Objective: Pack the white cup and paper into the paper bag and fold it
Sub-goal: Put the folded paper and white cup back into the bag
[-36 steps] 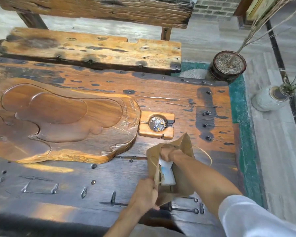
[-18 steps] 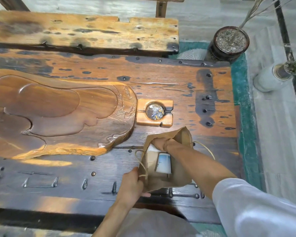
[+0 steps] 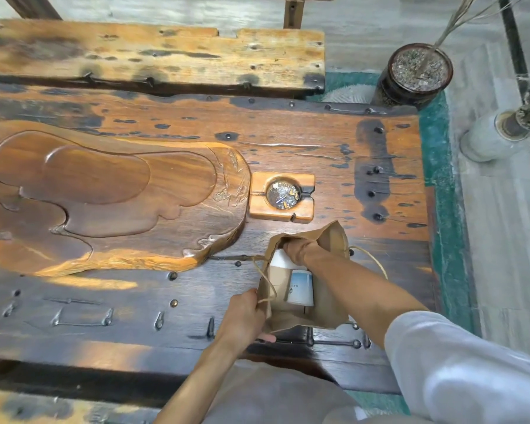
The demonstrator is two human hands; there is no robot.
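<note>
**Reaching Deeper Into the Bag**

Since the earlier frame our right hand (image 3: 297, 250) has pushed farther into the paper bag (image 3: 328, 313) on the counter (image 3: 288, 142); its grip is hidden. Our left hand (image 3: 245, 316) pinches the bag's near edge. The white cup (image 3: 302, 287) lies inside.

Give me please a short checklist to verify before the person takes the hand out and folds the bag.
1. Paper bag mouth held open: ok, the left hand pinches its near edge.
2. White cup inside the bag: ok, it shows through the mouth.
3. Second white item seated in the bag: cannot tell, the right hand covers part of it.
4. Right hand's grip released: cannot tell, the fingers are hidden.
5. String handles clear of the fold: not ok, one loop hangs across the mouth.
6. Room to fold: ok, the ashtray sits apart, beyond the bag.
</note>
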